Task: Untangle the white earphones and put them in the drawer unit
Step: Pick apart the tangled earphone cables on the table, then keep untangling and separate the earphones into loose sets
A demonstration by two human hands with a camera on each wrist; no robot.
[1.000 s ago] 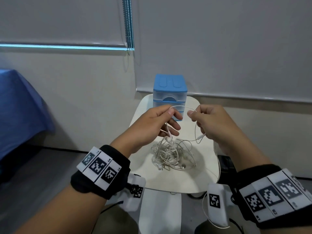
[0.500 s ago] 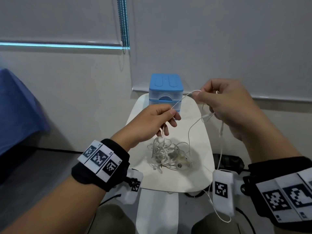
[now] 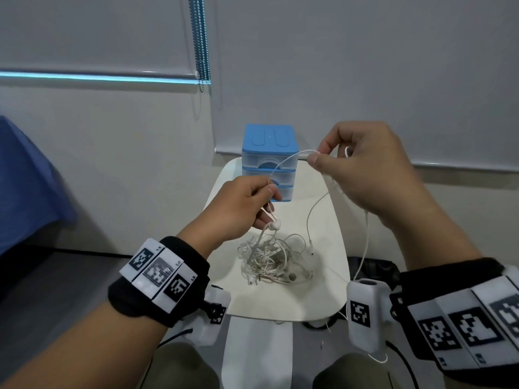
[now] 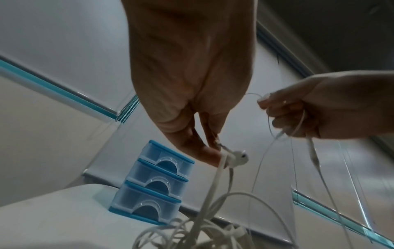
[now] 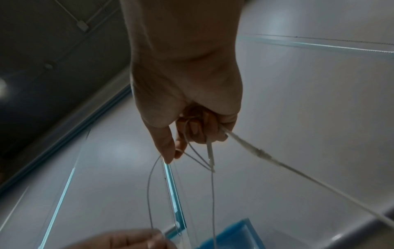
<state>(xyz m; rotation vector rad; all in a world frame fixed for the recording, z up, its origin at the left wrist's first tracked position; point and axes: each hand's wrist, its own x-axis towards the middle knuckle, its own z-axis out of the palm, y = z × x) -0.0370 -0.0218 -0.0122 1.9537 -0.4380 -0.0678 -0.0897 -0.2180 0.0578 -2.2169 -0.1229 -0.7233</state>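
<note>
Head view: left hand pinching a cord, earbud dangling below; right hand pinching the same cord higher. Earphones tangled on table, before drawer unit, drawers seemingly closed.

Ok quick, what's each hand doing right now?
Left hand: pinching the thin white earphone cable, an earbud dangling below.
Right hand: pinching the same cable higher up, strands hanging from it.
</note>
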